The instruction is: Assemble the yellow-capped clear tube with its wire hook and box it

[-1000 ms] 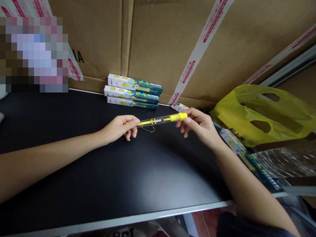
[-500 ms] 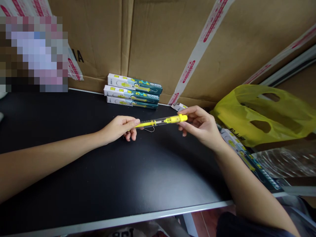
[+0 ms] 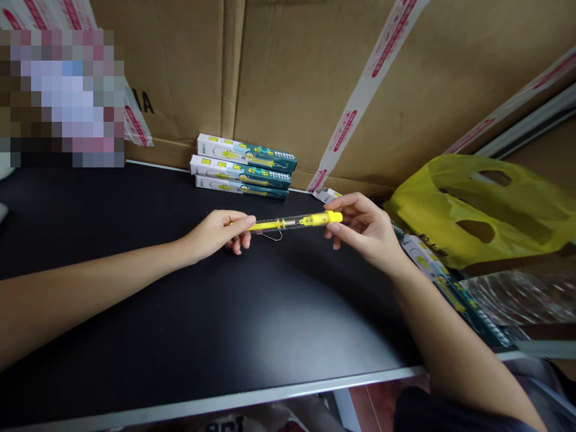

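A spring scale (image 3: 292,222) with a clear tube and yellow inner parts is held nearly level above the black table. My left hand (image 3: 229,230) is closed around its left end, thumb on top. At the yellow cap on the other end, my right hand (image 3: 364,231) pinches with thumb and index finger, the other fingers curled behind. A thin metal hook (image 3: 274,237) shows below the tube near my left fingers. Part of the scale's left end is hidden in my left hand.
Several printed spring scale boxes (image 3: 243,171) are stacked at the back against a large cardboard box (image 3: 288,72). On the right lie another printed box (image 3: 454,288), a yellow plastic bag (image 3: 432,210) and a clear plastic bottle (image 3: 522,294). The table's grey edge (image 3: 252,402) runs along the front.
The spring scale stays held at both ends in the same place. The yellow part inside the tube near the cap seems to have turned slightly.
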A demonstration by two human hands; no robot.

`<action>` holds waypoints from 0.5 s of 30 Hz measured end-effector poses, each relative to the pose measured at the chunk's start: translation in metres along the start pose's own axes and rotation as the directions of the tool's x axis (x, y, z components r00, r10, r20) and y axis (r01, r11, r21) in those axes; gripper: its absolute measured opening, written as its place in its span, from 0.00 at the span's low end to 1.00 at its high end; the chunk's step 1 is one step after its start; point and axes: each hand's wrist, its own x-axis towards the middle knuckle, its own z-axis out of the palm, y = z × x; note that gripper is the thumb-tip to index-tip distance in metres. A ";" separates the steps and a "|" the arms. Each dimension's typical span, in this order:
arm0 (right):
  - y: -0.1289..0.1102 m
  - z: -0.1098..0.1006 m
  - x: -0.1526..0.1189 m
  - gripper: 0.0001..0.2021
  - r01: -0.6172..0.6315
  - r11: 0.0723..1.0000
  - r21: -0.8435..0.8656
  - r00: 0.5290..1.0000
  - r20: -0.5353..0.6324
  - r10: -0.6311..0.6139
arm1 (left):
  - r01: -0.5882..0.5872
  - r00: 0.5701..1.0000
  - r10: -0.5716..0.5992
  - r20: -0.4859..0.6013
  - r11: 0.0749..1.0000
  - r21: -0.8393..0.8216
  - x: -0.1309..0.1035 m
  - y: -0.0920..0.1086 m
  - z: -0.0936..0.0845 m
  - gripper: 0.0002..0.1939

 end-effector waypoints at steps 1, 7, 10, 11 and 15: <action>0.000 0.000 0.000 0.16 0.000 1.000 0.000 1.000 -0.002 0.000 | 0.001 1.000 -0.001 0.001 1.000 0.002 0.000 0.000 0.000 0.23; 0.003 0.000 -0.001 0.13 0.003 1.000 -0.011 1.000 0.011 -0.003 | 0.010 1.000 -0.010 0.014 1.000 0.005 -0.001 0.003 0.002 0.23; 0.002 0.001 -0.001 0.12 0.004 1.000 -0.006 1.000 -0.004 -0.004 | 0.011 1.000 -0.011 -0.006 0.999 -0.053 -0.002 0.004 0.003 0.21; 0.002 0.001 -0.001 0.12 0.003 1.000 -0.008 1.000 -0.014 -0.003 | 0.011 1.000 -0.013 -0.024 0.996 -0.091 -0.002 0.005 0.003 0.20; 0.002 0.001 0.000 0.13 -0.009 1.000 -0.020 0.998 -0.065 0.007 | 0.007 0.994 -0.037 -0.100 0.960 -0.281 -0.004 0.009 0.003 0.22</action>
